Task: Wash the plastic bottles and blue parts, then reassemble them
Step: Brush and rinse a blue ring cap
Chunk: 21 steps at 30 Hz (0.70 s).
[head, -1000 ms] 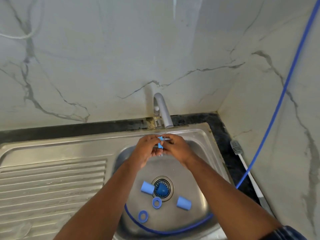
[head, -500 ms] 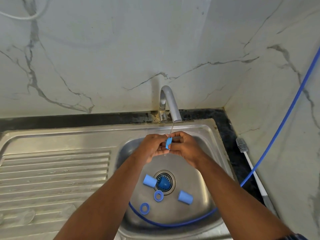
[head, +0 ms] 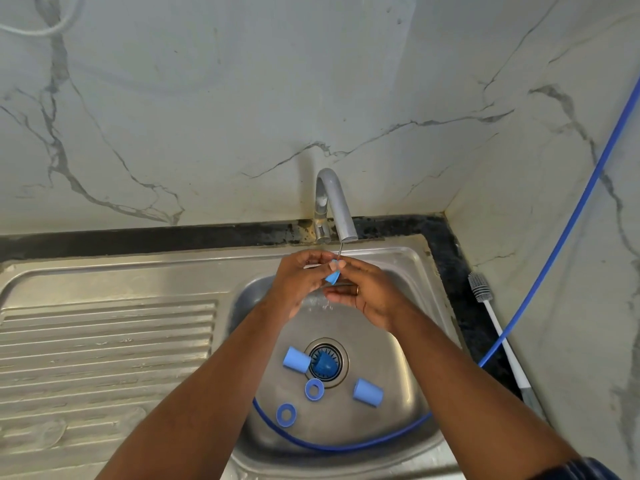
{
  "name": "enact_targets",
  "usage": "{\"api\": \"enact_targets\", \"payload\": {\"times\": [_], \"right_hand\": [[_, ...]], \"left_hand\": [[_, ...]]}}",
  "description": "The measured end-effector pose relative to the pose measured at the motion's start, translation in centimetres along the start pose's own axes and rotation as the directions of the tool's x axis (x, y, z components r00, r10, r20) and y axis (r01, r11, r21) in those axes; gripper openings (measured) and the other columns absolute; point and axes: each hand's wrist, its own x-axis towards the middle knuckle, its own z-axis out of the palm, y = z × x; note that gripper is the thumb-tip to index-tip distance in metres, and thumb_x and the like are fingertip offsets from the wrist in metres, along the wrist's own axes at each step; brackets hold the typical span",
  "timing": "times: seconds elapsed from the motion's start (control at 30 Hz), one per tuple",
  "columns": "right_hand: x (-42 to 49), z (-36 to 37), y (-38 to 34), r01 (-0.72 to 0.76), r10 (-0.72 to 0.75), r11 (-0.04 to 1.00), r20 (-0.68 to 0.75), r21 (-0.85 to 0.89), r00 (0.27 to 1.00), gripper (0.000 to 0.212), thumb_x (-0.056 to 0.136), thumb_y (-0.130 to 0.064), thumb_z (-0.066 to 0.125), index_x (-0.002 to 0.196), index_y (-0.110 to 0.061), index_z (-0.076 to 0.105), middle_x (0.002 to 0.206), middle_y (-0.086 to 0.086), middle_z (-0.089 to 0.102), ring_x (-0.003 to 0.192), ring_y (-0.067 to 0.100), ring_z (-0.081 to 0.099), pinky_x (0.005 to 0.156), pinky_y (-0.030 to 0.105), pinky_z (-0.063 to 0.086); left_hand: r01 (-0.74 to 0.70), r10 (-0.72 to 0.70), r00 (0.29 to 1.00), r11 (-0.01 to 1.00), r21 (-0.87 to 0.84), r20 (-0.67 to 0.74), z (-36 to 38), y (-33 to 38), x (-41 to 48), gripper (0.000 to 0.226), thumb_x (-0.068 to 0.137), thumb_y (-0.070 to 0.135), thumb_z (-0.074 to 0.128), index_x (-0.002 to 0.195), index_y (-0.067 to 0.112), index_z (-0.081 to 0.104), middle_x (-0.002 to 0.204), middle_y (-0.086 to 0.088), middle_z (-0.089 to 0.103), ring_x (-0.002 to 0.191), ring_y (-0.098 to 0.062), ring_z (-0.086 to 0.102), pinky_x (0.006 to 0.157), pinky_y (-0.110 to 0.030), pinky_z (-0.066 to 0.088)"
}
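Observation:
My left hand (head: 298, 284) and my right hand (head: 367, 296) meet under the tap (head: 337, 206), where a thin stream of water runs. Between their fingertips they pinch a small blue part (head: 333, 277). Below them, on the floor of the steel sink (head: 429, 271), lie two light-blue caps (head: 296, 359) (head: 367, 392), two blue rings (head: 314, 389) (head: 286, 415) and a darker blue cone-shaped part (head: 323, 365) sitting in the drain. No plastic bottle shows in the view.
A blue hose (head: 540, 275) runs down the right wall and curls along the sink's front. A white-handled bottle brush (head: 491, 320) lies on the dark counter strip at the right. The ribbed steel drainboard (head: 104, 358) stretches to the left. Marble walls close the back and right.
The camera has tilted so the sink sits lower in view. Both hands stay under the tap, and the small blue part has turned between the fingertips. Parts in the basin have not moved.

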Motion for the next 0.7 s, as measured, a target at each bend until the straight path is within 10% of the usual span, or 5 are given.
{"api": "enact_targets", "payload": {"times": [0.33,0.43,0.53,0.7], "right_hand": [[-0.3,0.5,1.1,0.089,-0.137,0.953,-0.150,-0.290,0.979,0.027,0.089,-0.012,0.075,0.115,-0.013,0.072,0.103,0.002,0.077,0.100,0.019,0.073,0.086,0.032,0.061],[-0.8,1.0,0.4,0.200,-0.335,0.739,-0.092,-0.644,0.938,0.025,0.085,-0.011,0.076,0.108,-0.022,0.075,0.092,-0.013,0.073,0.087,0.000,0.068,0.080,0.014,0.052],[-1.4,1.8,-0.6,0.255,-0.488,0.417,0.021,-0.872,0.872,0.021,0.086,-0.016,0.073,0.107,-0.013,0.075,0.097,0.001,0.072,0.092,0.015,0.064,0.080,0.026,0.048],[-1.9,1.4,-1.2,0.275,-0.484,0.312,0.097,-0.909,0.869,0.031,0.091,-0.011,0.067,0.121,-0.008,0.070,0.115,0.013,0.067,0.107,0.025,0.059,0.082,0.025,0.039]], "left_hand": [[0.112,-0.113,0.992,0.993,0.023,0.061,0.1,-0.8,-1.2,0.029,0.099,-0.001,0.057,0.120,0.013,0.071,0.114,-0.010,0.075,0.105,-0.022,0.073,0.092,-0.037,0.059],[0.181,-0.176,0.983,0.979,-0.092,0.051,0.2,-0.6,-1.3,0.024,0.103,0.002,0.050,0.115,0.006,0.070,0.105,-0.014,0.077,0.100,-0.026,0.075,0.089,-0.040,0.060],[0.167,-0.165,0.986,0.977,-0.132,0.026,0.3,-0.9,-1.1,0.019,0.102,0.008,0.055,0.114,0.010,0.070,0.103,-0.011,0.078,0.098,-0.023,0.075,0.087,-0.038,0.061],[0.226,-0.225,0.974,0.941,-0.253,0.032,0.5,-1.5,-0.6,0.020,0.102,0.003,0.052,0.113,0.006,0.070,0.110,-0.017,0.075,0.100,-0.026,0.074,0.082,-0.037,0.061]]}}
